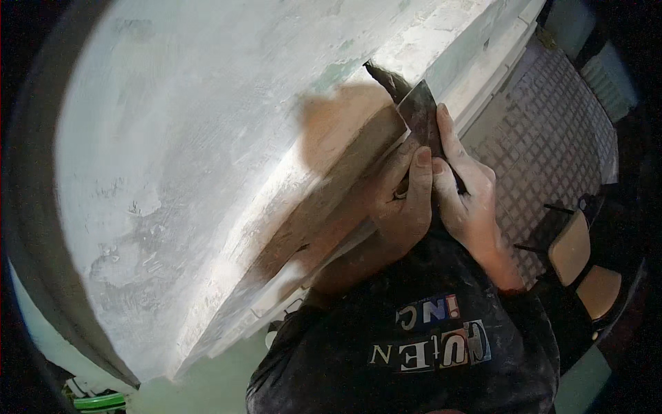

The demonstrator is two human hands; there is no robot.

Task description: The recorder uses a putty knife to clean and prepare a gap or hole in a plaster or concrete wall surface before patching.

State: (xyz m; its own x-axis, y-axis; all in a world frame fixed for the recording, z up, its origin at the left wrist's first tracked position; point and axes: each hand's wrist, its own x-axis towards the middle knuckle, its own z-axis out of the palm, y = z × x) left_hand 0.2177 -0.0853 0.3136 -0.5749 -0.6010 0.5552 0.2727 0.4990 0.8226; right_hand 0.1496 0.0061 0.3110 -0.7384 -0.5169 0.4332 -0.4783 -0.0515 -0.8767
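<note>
Both of my hands meet on a putty knife (pixel 422 114) with a dark, flat, straight-edged blade. My left hand (pixel 407 196) is closed at its lower end, thumb pointing up. On the other side, my right hand (pixel 469 186) grips it with one finger stretched along the blade's edge. Pale dust coats the fingers. The blade's corner is close to the edge of a pale plastered ledge (pixel 448 34); whether it touches is unclear. Just beyond the blade, a dark jagged strip (pixel 387 79) crosses that ledge. The handle is mostly hidden by my hands.
A large grey-white plastered wall (pixel 179 124) with rough patches fills the left, brightly lit along its edge. Patterned floor tiles (pixel 552 131) lie far below at right, with tan chair seats (pixel 571 248) and a ribbed radiator (pixel 608 83). Something green (pixel 100 401) shows at lower left.
</note>
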